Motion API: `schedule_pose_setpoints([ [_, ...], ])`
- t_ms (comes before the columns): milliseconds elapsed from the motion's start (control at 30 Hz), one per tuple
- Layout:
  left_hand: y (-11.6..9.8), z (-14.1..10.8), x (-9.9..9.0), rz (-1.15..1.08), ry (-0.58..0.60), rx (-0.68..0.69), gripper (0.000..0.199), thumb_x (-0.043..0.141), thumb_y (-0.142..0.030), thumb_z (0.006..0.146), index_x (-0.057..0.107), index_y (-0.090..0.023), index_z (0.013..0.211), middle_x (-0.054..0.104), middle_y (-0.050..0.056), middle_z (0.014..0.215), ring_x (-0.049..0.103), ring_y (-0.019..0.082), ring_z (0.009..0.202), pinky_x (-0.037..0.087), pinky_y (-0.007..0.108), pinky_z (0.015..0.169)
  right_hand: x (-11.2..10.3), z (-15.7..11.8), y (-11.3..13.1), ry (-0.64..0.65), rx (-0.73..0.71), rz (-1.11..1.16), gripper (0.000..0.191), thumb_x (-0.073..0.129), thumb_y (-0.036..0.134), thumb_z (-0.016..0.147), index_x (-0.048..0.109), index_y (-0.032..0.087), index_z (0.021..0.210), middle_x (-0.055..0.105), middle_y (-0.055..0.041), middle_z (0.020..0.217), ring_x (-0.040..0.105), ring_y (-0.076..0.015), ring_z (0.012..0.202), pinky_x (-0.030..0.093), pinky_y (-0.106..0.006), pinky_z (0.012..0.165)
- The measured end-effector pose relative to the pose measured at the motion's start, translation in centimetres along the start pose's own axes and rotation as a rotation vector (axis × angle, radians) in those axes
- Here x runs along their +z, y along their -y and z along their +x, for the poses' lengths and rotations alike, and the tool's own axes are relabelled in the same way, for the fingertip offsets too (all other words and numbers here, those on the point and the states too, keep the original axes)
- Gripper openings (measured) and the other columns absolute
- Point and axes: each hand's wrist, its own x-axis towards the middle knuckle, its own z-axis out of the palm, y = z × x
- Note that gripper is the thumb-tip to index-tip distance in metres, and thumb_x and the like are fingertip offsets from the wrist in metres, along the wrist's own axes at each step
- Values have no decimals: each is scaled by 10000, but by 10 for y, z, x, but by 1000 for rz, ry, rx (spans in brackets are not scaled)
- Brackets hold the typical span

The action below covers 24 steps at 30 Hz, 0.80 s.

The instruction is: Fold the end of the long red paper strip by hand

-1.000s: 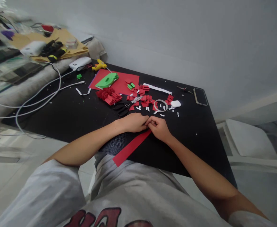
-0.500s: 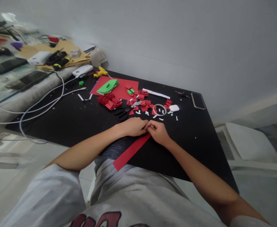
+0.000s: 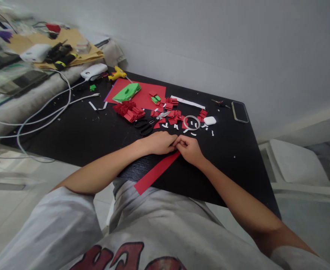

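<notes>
A long strip of red paper (image 3: 156,173) runs from under my fingers toward me, its near end sticking out past the table's front edge. My left hand (image 3: 161,142) is closed on the strip's far end, back of the hand up. Meeting it fingertip to fingertip, my right hand (image 3: 189,149) pinches the same end with curled fingers. Both hands cover that end, so its shape is hidden. Just beyond them lie black-handled scissors (image 3: 145,127), small folded red paper pieces (image 3: 174,117), white paper scraps (image 3: 186,131) and a roll of clear tape (image 3: 185,123).
Behind stand a red sheet (image 3: 153,90), a green paper stack (image 3: 127,92), a red paper pile (image 3: 128,111) and a yellow glue gun (image 3: 117,73). A white case (image 3: 210,120) and a phone (image 3: 240,112) lie right. White cables (image 3: 69,88) cross the left side.
The view has tilted slightly, so the table's things appear higher in the picture. Both hands stay together on the strip's end, with hardly any visible movement of the fingers.
</notes>
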Motion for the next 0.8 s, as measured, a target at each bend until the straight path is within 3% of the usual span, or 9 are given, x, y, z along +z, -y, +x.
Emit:
schedule_pose_setpoints([
  [800, -1, 0, -1, -7, 9, -5, 260, 557, -342, 986, 673, -179, 1151, 739, 110, 994, 717, 267, 898, 495, 335, 761, 1, -1, -4, -18, -26, 20, 158, 569, 148, 815, 695, 195, 733, 373, 86, 508, 350, -90, 505, 326, -268, 583],
])
